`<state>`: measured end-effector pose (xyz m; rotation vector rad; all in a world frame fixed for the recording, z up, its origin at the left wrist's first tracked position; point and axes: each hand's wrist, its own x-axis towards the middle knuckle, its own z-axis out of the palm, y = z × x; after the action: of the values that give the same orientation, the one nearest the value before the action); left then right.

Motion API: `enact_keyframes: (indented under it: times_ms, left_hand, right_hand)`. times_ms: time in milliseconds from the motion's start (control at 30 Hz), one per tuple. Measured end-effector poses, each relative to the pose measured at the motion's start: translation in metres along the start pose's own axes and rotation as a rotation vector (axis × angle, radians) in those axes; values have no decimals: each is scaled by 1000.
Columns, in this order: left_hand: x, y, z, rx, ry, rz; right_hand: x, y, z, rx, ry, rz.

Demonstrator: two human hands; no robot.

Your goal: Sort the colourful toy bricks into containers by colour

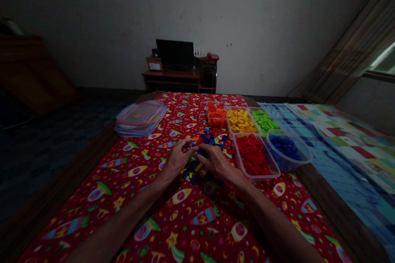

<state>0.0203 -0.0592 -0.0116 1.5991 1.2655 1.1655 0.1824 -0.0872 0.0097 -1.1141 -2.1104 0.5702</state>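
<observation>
My left hand [177, 158] and my right hand [216, 159] meet over a loose pile of small plastic pieces [212, 136], mostly blue with some yellow, green and orange. Fingers and thumb are bent together on both hands, the tips almost touching. A bit of blue shows by the left fingertips, but what either hand grips is too small and dark to tell. Just right of my right hand stands a clear rectangular tub [275, 172] of red pieces [253, 154].
Behind the red tub are orange pieces [216, 115], yellow pieces [241, 120] and green pieces [263, 121] in clear tubs. Blue pieces [284, 148] fill a round tub. Stacked lids [140, 117] lie at left on the red patterned cloth [182, 230]. A desk with a monitor [175, 54] stands beyond.
</observation>
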Motion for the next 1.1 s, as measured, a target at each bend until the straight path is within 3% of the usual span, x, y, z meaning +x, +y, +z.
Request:
enact_keyframes:
  times_ms: [100, 267, 400, 533, 600, 700, 767, 900, 1000, 1100]
  left_hand:
    - [1, 4, -8, 17, -5, 3]
    - [6, 8, -22, 238, -1, 137]
    - [4, 11, -21, 346, -103, 263]
    - [-8, 13, -7, 391, -285, 405]
    - [-18, 13, 1, 411, -390, 492]
    - [-33, 17, 12, 493, -527, 598]
    - [-42, 21, 16, 588, -598, 646]
    - [-49, 25, 21, 794, -628, 680]
    - [-50, 22, 21, 919, -597, 673]
    - [-50, 18, 21, 953, -574, 676]
  right_hand:
    - [-2, 3, -32, -101, 112, 13]
    - [-25, 32, -116, -411, 378, 109]
    - [-58, 68, -173, -671, 425, 256]
    - [-83, 88, -196, -815, 382, 419]
    - [-84, 84, -192, -828, 421, 358]
    - [-74, 60, -168, -716, 478, 192]
    - [-65, 40, -141, -582, 371, 120]
    - [-67, 17, -75, -468, 0, -14]
    - [-82, 19, -34, -536, -19, -67]
    - [-93, 27, -15, -593, -35, -89]
